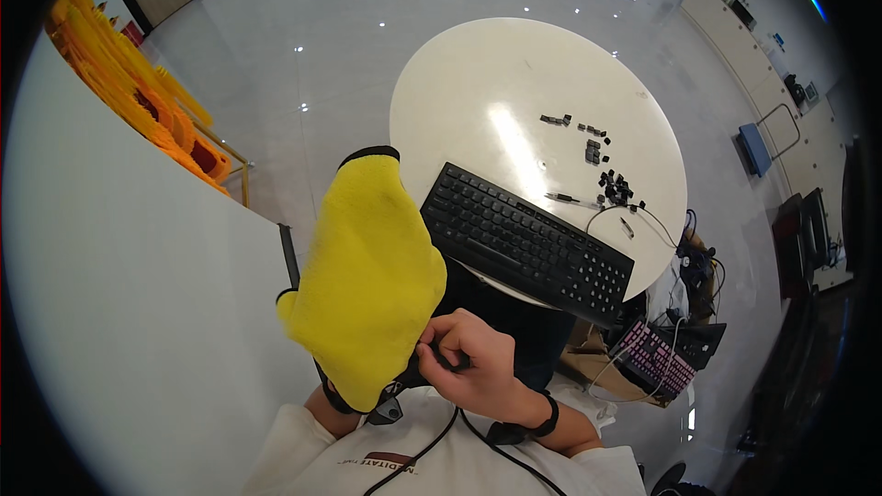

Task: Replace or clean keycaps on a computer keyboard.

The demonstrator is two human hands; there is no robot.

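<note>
A yellow cloth (367, 266) with black edging hangs upright in front of my left forearm, left of the table. It hides my left hand, so its fingers do not show; only the wrist with a dark band is visible below. My right hand (473, 363) is closed, with thumb and forefinger pinched at the cloth's lower right edge. Just beyond the hands, a black keyboard (524, 239) lies at a slant on the table's near edge, overhanging it. At its right end, small pale bumps show where keycaps are off.
The round white table (478, 73) bears loose black keycaps (617, 189), a pen-like tool (562, 197) and a thin cable. On the right below it, a pink-keyed keyboard (657, 358) rests by a cardboard box (588, 363). A pale panel (156, 312) fills the left side.
</note>
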